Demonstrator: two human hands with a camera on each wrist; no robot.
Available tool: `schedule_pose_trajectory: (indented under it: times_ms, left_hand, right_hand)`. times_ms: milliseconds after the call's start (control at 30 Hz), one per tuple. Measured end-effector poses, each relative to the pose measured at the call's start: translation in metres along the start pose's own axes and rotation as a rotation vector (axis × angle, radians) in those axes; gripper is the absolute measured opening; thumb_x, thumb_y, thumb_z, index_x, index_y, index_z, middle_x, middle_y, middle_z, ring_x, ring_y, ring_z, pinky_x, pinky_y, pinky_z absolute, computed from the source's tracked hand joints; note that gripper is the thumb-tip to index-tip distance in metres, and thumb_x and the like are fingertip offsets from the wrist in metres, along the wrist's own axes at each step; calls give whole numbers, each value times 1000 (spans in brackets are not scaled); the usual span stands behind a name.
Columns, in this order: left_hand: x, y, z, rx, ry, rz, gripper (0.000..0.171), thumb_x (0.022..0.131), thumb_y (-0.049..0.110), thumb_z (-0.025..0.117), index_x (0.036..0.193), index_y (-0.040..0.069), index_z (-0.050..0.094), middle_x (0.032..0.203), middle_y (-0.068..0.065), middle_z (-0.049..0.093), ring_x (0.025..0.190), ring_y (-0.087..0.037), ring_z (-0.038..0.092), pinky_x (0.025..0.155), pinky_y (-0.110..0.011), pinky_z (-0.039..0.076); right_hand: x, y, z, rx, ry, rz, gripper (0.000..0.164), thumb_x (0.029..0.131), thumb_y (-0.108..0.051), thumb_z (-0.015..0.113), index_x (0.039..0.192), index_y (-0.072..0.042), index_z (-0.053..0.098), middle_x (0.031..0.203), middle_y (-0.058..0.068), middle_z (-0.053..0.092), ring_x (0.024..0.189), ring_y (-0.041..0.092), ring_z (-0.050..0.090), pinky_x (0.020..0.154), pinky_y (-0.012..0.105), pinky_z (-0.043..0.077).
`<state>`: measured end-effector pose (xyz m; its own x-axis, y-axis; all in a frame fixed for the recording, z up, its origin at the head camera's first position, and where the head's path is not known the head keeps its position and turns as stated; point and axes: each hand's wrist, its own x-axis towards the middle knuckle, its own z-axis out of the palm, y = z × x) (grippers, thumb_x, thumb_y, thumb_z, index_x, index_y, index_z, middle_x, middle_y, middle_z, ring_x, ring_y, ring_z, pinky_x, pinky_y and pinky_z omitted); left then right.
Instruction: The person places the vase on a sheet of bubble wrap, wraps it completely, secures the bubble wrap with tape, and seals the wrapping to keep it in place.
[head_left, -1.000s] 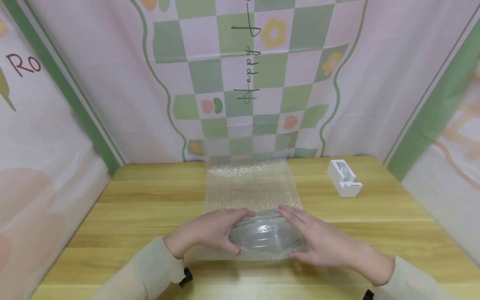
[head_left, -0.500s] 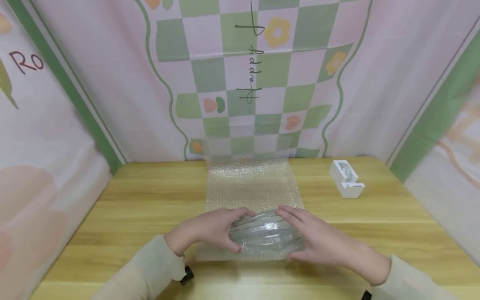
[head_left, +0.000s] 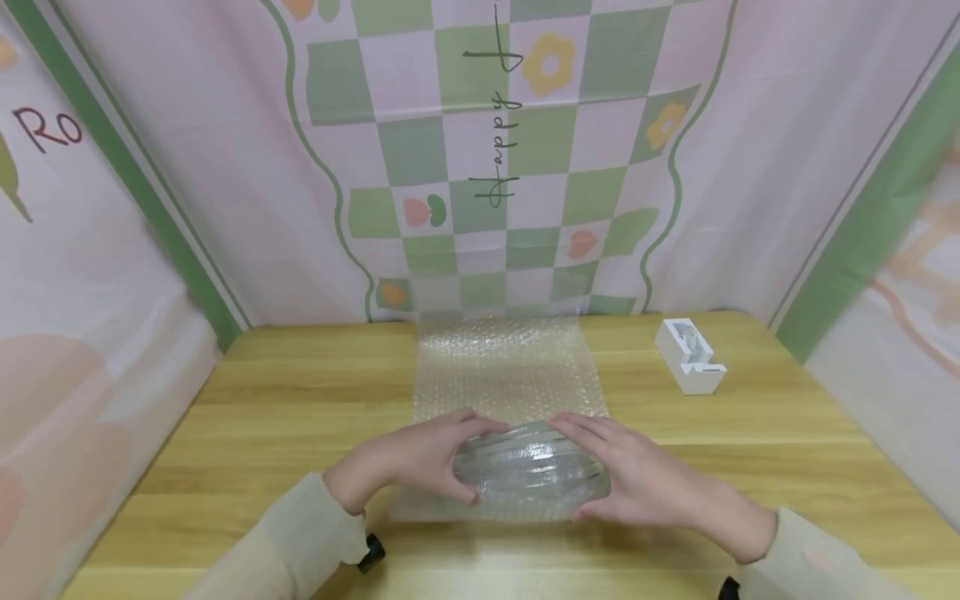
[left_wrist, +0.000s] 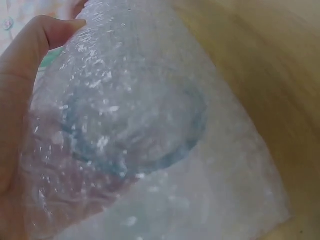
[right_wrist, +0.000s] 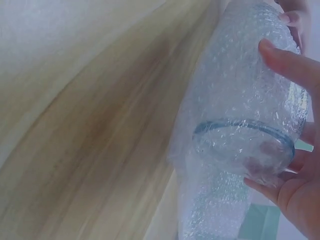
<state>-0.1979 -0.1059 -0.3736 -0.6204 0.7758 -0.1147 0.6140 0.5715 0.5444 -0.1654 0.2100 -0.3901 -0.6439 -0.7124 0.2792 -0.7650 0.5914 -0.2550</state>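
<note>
A clear glass vase (head_left: 534,467) with lengthwise ribs lies on its side near the front of the table. Under it runs a sheet of bubble wrap (head_left: 510,371), and both wrist views show the film around the glass, with a bluish round rim (right_wrist: 245,123) showing through in the right one. My left hand (head_left: 420,454) curls about the left end, thumb at the near side and fingers over the top. My right hand (head_left: 637,477) grips the right end in the same way. The undersides of the hands are hidden in the head view.
A white tape dispenser (head_left: 688,357) stands on the wooden table (head_left: 300,375) at the back right. The wrap reaches the back edge, where a checkered cloth (head_left: 480,175) hangs. Patterned cloth also rises at both sides.
The vase has turned slightly between my hands, its ribs now showing more clearly on top. Both hands stay around its ends with only small shifts.
</note>
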Motion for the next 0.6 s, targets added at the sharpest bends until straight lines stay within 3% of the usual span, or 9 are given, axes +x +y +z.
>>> schedule_pose_trajectory:
  times_ms: [67, 300, 600]
  left_hand:
    - [-1, 0, 0, -2, -3, -4, 87, 83, 29, 84, 158, 20, 40, 138, -4, 53, 114, -13, 54, 98, -34, 51]
    - [-1, 3, -3, -64, 26, -10, 77, 84, 28, 82, 150, 17, 45, 141, -5, 57, 125, -17, 56, 104, -39, 49]
    - [-4, -1, -4, -47, 46, -17, 74, 88, 36, 74, 154, 17, 45, 144, -4, 55, 125, -18, 55, 106, -42, 48]
  right_hand:
    - [0, 0, -1, 6, -14, 12, 106, 71, -47, 90, 157, -12, 39, 152, 14, 50, 131, 40, 53, 102, 63, 47]
    - [0, 5, -1, 46, -56, 81, 108, 69, -49, 90, 158, -14, 39, 152, 13, 50, 131, 39, 53, 104, 62, 45]
    - [5, 9, -4, 113, -86, 120, 105, 72, -52, 88, 157, -13, 41, 152, 18, 49, 132, 41, 52, 105, 63, 44]
